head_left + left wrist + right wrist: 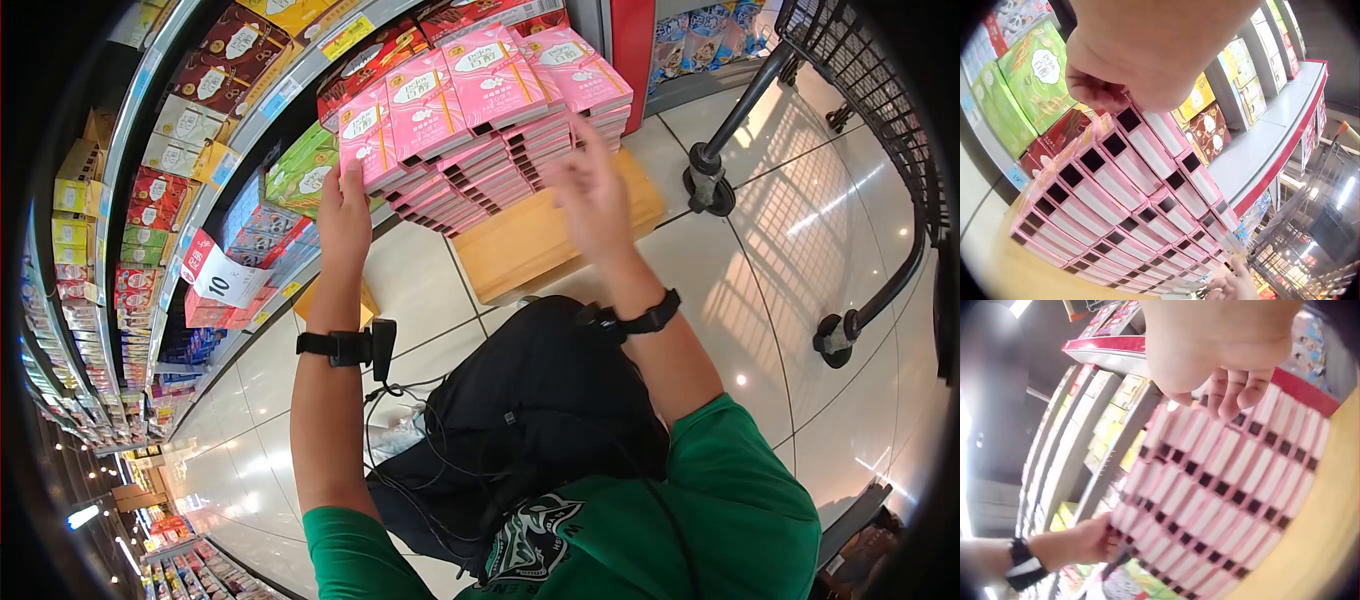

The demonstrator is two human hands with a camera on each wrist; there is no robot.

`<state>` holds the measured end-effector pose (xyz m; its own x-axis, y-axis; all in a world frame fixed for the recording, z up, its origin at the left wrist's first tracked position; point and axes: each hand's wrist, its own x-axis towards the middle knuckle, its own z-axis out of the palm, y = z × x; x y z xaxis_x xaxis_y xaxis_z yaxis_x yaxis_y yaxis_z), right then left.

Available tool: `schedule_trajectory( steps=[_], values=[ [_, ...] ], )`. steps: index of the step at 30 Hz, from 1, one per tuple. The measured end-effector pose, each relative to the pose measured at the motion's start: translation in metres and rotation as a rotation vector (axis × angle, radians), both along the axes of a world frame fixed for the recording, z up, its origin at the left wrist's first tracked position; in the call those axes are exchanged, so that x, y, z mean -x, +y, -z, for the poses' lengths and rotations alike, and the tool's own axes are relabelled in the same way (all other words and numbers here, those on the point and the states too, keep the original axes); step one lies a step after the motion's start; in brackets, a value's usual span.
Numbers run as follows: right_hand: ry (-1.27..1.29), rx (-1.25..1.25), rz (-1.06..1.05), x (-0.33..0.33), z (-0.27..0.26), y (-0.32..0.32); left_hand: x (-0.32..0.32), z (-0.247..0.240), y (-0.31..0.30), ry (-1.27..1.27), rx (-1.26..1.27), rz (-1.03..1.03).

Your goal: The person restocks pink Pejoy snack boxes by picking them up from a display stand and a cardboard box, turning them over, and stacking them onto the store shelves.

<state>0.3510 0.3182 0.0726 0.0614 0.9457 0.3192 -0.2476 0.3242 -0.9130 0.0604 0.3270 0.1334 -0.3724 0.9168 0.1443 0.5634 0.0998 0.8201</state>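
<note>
Pink boxes [495, 80] of packaged snacks are stacked in several layers on a wooden platform [520, 255]. At the stack's left end my left hand [345, 222] grips the edge of a top pink box [366, 128], its thumb against the front. Curled fingers [1094, 90] of that hand show at the box's corner in the left wrist view. My right hand [592, 195], a little blurred, is raised in front of the stack's right part with loosely bent fingers and nothing in them. In the right wrist view its fingers [1232, 394] overlap the box ends.
Green boxes [305, 170] stand left of the stack, beside shelves of snack boxes [190, 130]. A price sign [225, 275] juts from the lower shelf. On the right is a black shopping cart [880, 95]. A black bag [540, 400] and cables lie against my body.
</note>
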Motion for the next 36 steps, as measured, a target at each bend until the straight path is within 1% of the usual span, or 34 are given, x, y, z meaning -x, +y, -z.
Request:
schedule_trajectory(
  steps=[1, 2, 3, 4, 5, 6, 7, 8, 10, 12, 14, 15, 16, 17, 19, 21, 23, 24, 25, 26, 27, 28, 29, 30, 32, 36],
  values=[
    [-0.07, 0.006, 0.072, -0.018, 0.017, 0.009, 0.002, 0.006, 0.005, -0.008, -0.004, 0.0],
    [-0.139, 0.012, 0.147, -0.033, 0.03, 0.017, 0.003, 0.011, 0.01, 0.104, -0.056, -0.052],
    [-0.144, 0.01, 0.15, -0.046, 0.031, 0.017, -0.003, 0.01, 0.011, 0.217, -0.107, -0.105],
    [-0.311, 0.039, 0.172, -0.057, 0.032, 0.017, -0.005, 0.007, 0.008, 0.212, -0.11, -0.104],
    [-0.477, 0.068, 0.193, -0.062, 0.032, 0.018, -0.006, 0.003, 0.003, 0.073, -0.051, -0.153],
    [-0.478, 0.065, 0.194, -0.063, 0.033, 0.018, -0.009, -0.001, -0.004, -0.065, 0.008, -0.2],
    [-0.499, -0.04, 0.204, -0.063, 0.036, 0.018, -0.003, -0.004, -0.018, -0.16, 0.058, -0.217],
    [-0.518, -0.143, 0.213, -0.063, 0.038, 0.017, 0.006, -0.006, -0.036, -0.253, 0.109, -0.234],
    [-0.483, -0.153, 0.174, -0.06, 0.03, 0.016, 0.015, -0.002, -0.086, -0.35, 0.035, -0.239],
    [-0.448, -0.16, 0.128, -0.055, 0.032, 0.02, 0.047, 0.021, -0.142, -0.494, -0.005, -0.317],
    [-0.405, -0.162, 0.167, -0.049, 0.043, 0.033, 0.066, 0.037, -0.207, -0.654, -0.009, -0.411],
    [-0.409, -0.159, 0.161, -0.047, 0.042, 0.035, 0.071, 0.046, -0.239, -0.675, -0.036, -0.461],
    [-0.399, -0.149, 0.15, -0.046, 0.039, 0.035, 0.085, 0.059, -0.272, -0.75, -0.058, -0.517],
    [-0.392, -0.141, 0.136, -0.044, 0.037, 0.035, 0.088, 0.067, -0.299, -0.809, -0.07, -0.61],
    [-0.386, -0.126, 0.126, -0.043, 0.039, 0.035, 0.093, 0.087, -0.347, -0.87, -0.107, -0.735],
    [-0.387, -0.124, 0.116, -0.043, 0.041, 0.032, 0.099, 0.107, -0.382, -0.991, -0.126, -0.837],
    [-0.407, -0.15, 0.126, -0.046, 0.048, 0.027, 0.108, 0.107, -0.395, -1.122, -0.272, -0.845],
    [-0.423, -0.163, 0.12, -0.046, 0.052, 0.024, 0.111, 0.106, -0.394, -1.071, -0.29, -0.828],
    [-0.479, -0.131, 0.12, -0.045, 0.056, 0.021, 0.111, 0.109, -0.391, -1.089, -0.298, -0.832],
    [-0.53, -0.099, 0.121, -0.044, 0.06, 0.019, 0.111, 0.11, -0.387, -1.114, -0.291, -0.786],
    [-0.537, -0.113, 0.118, -0.042, 0.061, 0.017, 0.111, 0.111, -0.383, -1.134, -0.283, -0.738],
    [-0.537, -0.058, 0.1, -0.04, 0.062, 0.016, 0.108, 0.112, -0.38, -1.139, -0.249, -0.716],
    [-0.535, -0.002, 0.082, -0.038, 0.063, 0.016, 0.106, 0.112, -0.377, -1.145, -0.257, -0.713],
    [-0.537, -0.009, 0.081, -0.036, 0.061, 0.015, 0.104, 0.111, -0.375, -1.104, -0.242, -0.722],
    [-0.424, 0.179, 0.047, -0.03, 0.058, 0.016, 0.101, 0.109, -0.376, -1.056, -0.23, -0.724],
    [-0.37, 0.164, 0.067, -0.028, 0.061, 0.025, 0.096, 0.105, -0.377, -1.041, -0.233, -0.73]
  ],
)
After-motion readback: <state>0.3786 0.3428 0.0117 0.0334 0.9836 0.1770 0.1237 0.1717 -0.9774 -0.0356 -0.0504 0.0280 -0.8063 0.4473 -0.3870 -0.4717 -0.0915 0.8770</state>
